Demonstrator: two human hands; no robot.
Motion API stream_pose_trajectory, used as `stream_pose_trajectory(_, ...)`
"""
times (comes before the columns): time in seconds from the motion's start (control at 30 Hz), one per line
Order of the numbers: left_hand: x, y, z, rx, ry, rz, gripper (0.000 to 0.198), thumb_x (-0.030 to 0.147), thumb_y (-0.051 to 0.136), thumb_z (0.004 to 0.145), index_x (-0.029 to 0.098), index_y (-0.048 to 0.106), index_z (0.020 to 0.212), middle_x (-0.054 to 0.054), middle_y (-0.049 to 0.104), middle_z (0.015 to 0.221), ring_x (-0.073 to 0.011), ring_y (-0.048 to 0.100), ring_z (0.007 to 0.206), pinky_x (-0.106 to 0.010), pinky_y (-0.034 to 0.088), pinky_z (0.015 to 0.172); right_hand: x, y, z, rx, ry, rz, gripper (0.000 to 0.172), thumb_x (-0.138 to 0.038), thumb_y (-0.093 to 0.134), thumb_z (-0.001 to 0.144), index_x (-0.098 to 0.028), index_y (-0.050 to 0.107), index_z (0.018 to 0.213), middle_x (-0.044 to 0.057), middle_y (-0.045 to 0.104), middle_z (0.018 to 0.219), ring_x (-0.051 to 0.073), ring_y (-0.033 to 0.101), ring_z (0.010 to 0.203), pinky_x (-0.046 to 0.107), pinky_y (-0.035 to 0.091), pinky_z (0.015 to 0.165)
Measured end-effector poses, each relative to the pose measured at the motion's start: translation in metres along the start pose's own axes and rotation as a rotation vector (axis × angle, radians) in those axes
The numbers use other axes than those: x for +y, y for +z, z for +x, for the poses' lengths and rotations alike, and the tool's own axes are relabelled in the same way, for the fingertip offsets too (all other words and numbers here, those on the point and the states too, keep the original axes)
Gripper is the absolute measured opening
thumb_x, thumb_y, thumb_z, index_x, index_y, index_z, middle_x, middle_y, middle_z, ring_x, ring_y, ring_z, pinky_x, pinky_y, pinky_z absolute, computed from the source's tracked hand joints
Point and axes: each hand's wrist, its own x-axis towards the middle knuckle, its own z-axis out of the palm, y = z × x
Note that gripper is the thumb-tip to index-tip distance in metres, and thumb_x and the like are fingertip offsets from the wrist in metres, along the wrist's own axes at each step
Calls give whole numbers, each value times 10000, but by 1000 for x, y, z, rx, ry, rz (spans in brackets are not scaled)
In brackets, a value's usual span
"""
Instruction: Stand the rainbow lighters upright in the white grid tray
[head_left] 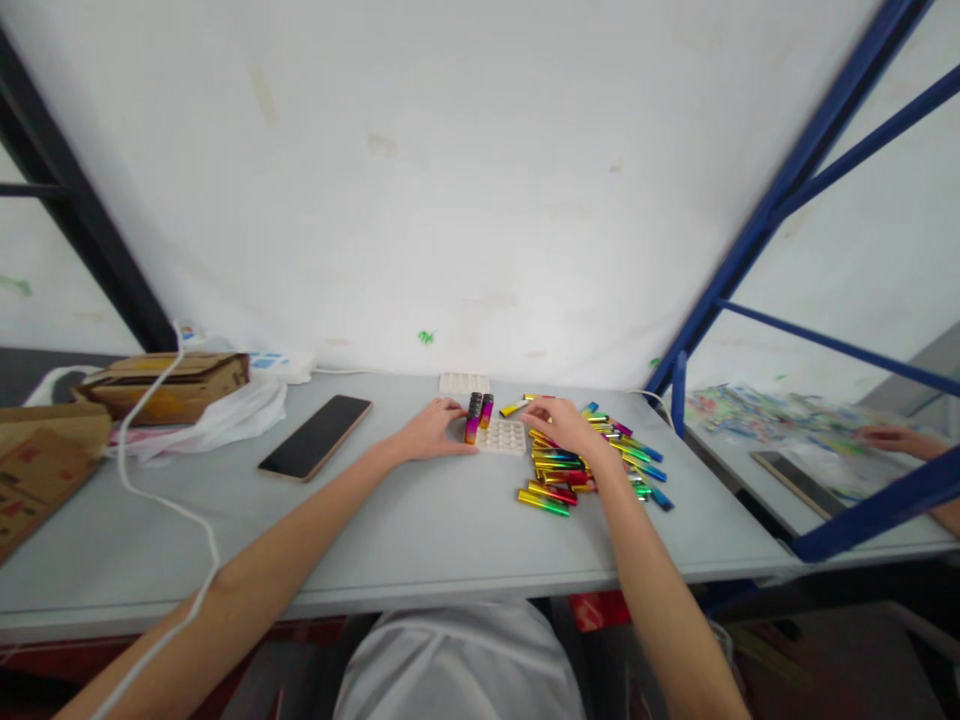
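Along the left end of the white tray [503,437], left hand [433,432] with thumb and fingers apart, thumb at the near corner, fingers curled towards the far one. Beside that thumb, at the tray's left end, upright tubes [472,422] in two short rows: smooth, glossy, purple running into orange, dark at the top. Too small to tell whether actually touched. Just past the tray's right side, right hand [561,420] with fingertips bent down and close together near a yellow tube [513,408]; impossible to tell whether clamped on anything.

Made of pale, stiff material, the tray, with round hollows in a grid, bare towards the right. To the right of it, loose tubes [551,476] in a heap, slim and mirror-bright, in gold, red, green and blue, partly hidden under the right hand and forearm. Behind the tray, near the wall [480,200], a second pale tray [465,383].

Left of the tray, on the smooth grey table [420,520], a flat black phone [319,435]; farther left, a creased cardboard box [180,388], a crumpled white plastic bag [238,418] and a white cable [122,450] looping across the left forearm. Well to the right of the tray, a blue metal frame [778,205]; past that, another person's hand [892,438], small multicoloured pieces [772,420] and another phone [799,482].
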Motion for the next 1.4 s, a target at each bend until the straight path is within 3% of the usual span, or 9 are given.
stream_pose_trajectory(0.13, 1, 0, 0, -6, 12, 20, 677, 625, 821, 824, 136, 745, 1287, -215, 712, 1329, -383, 673, 1255, -486, 528, 1126, 11, -26, -32, -191, 34, 46, 156, -305, 711, 975, -195, 815, 1011, 80, 832, 1013, 245, 750, 906, 343, 557, 852)
stream_pose_trajectory(0.27, 4, -1, 1, -13, 14, 31, 696, 624, 826, 824, 117, 747, 1294, -227, 711, 1321, -387, 675, 1243, -488, 530, 1128, 12, -33, -51, -248, 57, -52, 111, -243, 779, 907, -220, 835, 999, 88, 836, 1087, 276, 760, 995, 371, 564, 931)
stream_pose_trajectory(0.5, 5, -2, 0, -28, 1, 34, 709, 636, 828, 835, 128, 735, 1320, -217, 704, 1329, -383, 659, 1257, -501, 526, 1144, 18, -21, -51, -186, 44, -122, 196, -289, 753, 959, -203, 799, 1128, 118, 816, 1185, 293, 750, 1063, 410, 569, 988)
stream_pose_trajectory(0.7, 3, -1, 0, -36, 1, 43, 709, 642, 820, 840, 153, 722, 1344, -207, 695, 1353, -384, 646, 1278, -517, 509, 1157, 12, -23, -36, 23, 46, -49, 357, -437, 557, 1067, -235, 811, 1214, 107, 827, 1214, 314, 757, 1087, 442, 553, 1028)
stream_pose_trajectory(0.87, 2, -1, 0, -8, 14, 33, 693, 646, 824, 830, 158, 739, 1314, -209, 708, 1334, -392, 658, 1267, -521, 524, 1137, -1, -19, -2, 305, 101, 273, 474, -601, 659, 956, -217, 796, 1198, 78, 829, 1036, 246, 705, 838, 360, 565, 808)
stream_pose_trajectory(0.97, 2, 0, -1, 15, 28, 31, 688, 655, 829, 821, 157, 751, 1289, -213, 716, 1312, -393, 674, 1239, -512, 541, 1111, -9, -7, 20, 423, 170, 544, 529, -702, 750, 849, -201, 756, 1018, -8, 642, 668, 171, 527, 599, 297, 453, 599)
stream_pose_trajectory(1.03, 2, 0, -1, 26, 42, 33, 673, 656, 827, 824, 162, 756, 1274, -207, 725, 1288, -391, 679, 1220, -516, 546, 1102, -15, 5, 29, 452, 183, 656, 568, -781, 713, 838, -215, 679, 863, -35, 530, 616, 157, 483, 588, 288, 419, 578)
stream_pose_trajectory(1.23, 2, 0, -1, 28, 45, 44, 660, 662, 828, 830, 168, 753, 1260, -179, 742, 1261, -371, 685, 1203, -492, 544, 1111, -31, 41, 27, 253, 136, 837, 592, -847, 561, 915, -255, 568, 937, -9, 615, 767, 178, 603, 686, 303, 522, 668)
stream_pose_trajectory(1.4, 0, 2, 0, 32, 41, 62, 677, 683, 829, 822, 162, 748, 1246, -185, 738, 1278, -366, 687, 1198, -477, 546, 1103, -42, 56, 20, 149, 199, 931, 621, -890, 556, 893, -277, 525, 982, -91, 372, 637, 123, 353, 490, 252, 332, 475)
